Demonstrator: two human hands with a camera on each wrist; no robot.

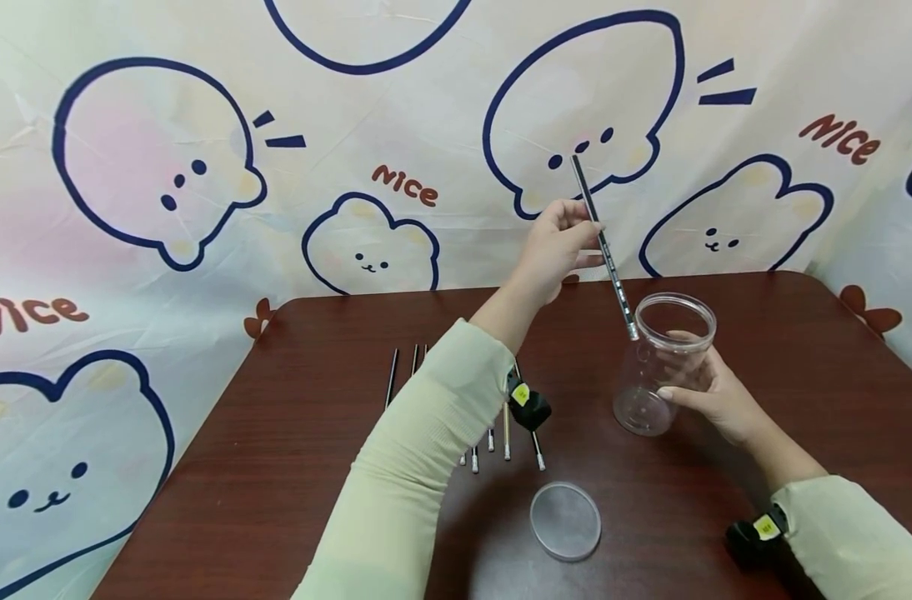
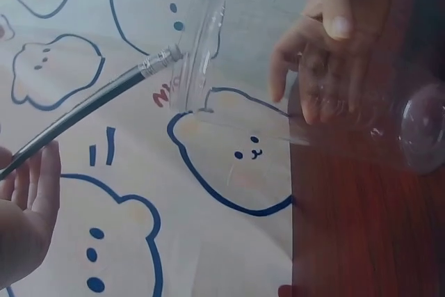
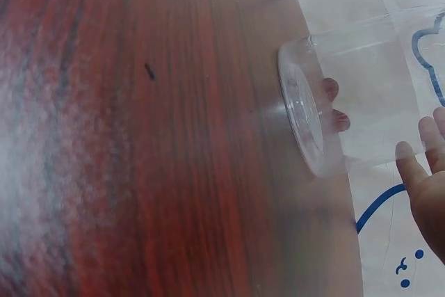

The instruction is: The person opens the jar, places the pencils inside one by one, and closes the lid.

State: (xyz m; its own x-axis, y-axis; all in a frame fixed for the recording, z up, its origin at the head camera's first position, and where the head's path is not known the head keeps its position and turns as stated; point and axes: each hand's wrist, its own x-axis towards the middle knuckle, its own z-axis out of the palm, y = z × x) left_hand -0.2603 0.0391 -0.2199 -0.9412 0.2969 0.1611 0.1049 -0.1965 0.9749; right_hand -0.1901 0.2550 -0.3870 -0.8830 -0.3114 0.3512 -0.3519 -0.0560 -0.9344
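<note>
Gripping a pencil (image 1: 602, 246), left hand (image 1: 557, 250); right hand (image 1: 714, 396) holds jar (image 1: 662, 367) on brown table (image 1: 313, 433).

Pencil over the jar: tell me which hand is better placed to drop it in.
Left. The left hand already pinches the pencil, its lower end at the jar rim. The right hand grips the tilted jar, so it is occupied.

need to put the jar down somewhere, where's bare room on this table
Bare wood lies along the table's left edge, left of the row of pencils, and at the far right corner behind the jar. It is crowded in the middle: the pencils lie under the left arm and the lid sits near the front. The left hand holds a pencil at the jar's rim; the right hand holds the jar.
</note>
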